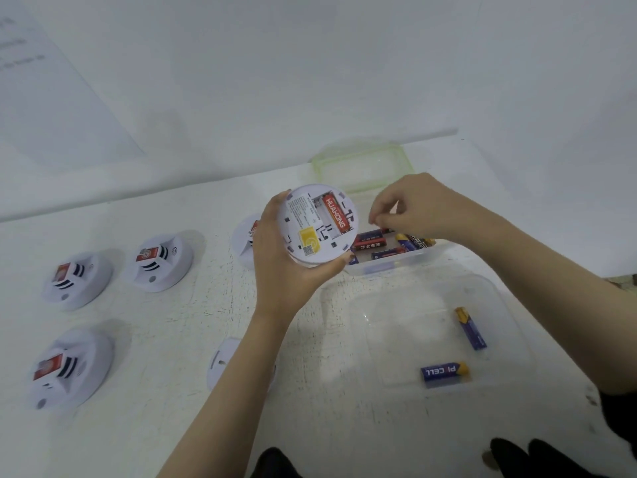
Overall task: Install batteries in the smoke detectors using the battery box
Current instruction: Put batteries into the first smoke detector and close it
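Observation:
My left hand (279,267) holds a white round smoke detector (317,225) with its back side up. One red battery (336,215) lies in its open compartment, and the slot beside it looks bare. My right hand (410,208) hovers over the clear battery box (389,262), fingertips pinched together just above the red and blue batteries (386,244) inside. Whether the fingers grip a battery is hidden.
Three white detectors (77,281), (162,263), (70,367) sit face up on the left of the white table. Another detector (243,239) lies behind my left hand, and a white back cover (220,363) under my forearm. A clear tray (506,305) holds two blue batteries (444,373), (470,327). A green-rimmed lid (362,167) rests against the wall.

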